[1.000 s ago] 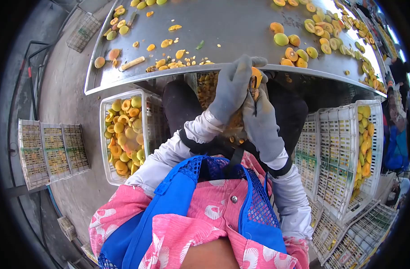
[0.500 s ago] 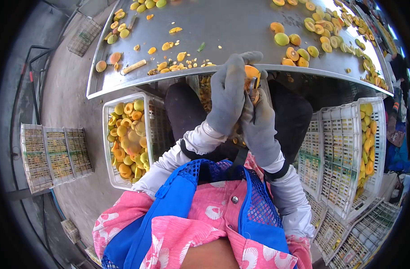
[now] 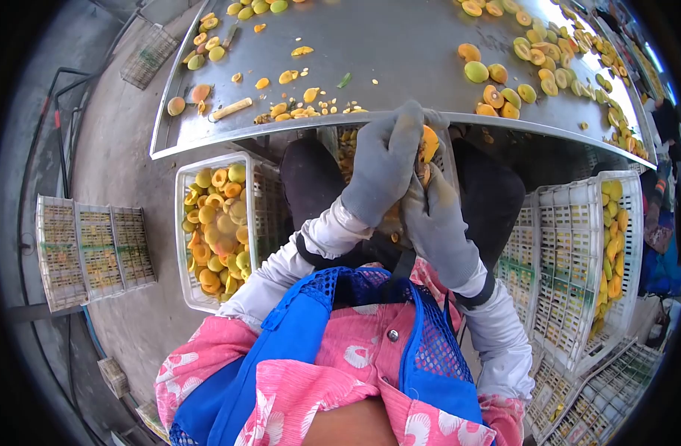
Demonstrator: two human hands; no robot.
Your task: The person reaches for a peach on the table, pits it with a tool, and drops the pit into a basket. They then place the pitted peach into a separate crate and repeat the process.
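Both hands wear grey gloves and meet just below the table edge. My left hand is closed round a piece of orange-yellow peach, most of it behind the fingers. My right hand sits just below, closed on a small pitting tool whose wooden-looking handle shows between thumb and fingers. Its metal end is hidden against the peach. Near the table rim, above my left hand, lie peach scraps and loose pits.
The metal table holds peach halves at right and a wooden-handled tool at left. A crate of peach halves stands left of my legs. More crates stand at right, others far left.
My left hand has turned and moved slightly right, still round the peach. The tool's metal loop, visible earlier, is now hidden. The whole view has shifted a little.
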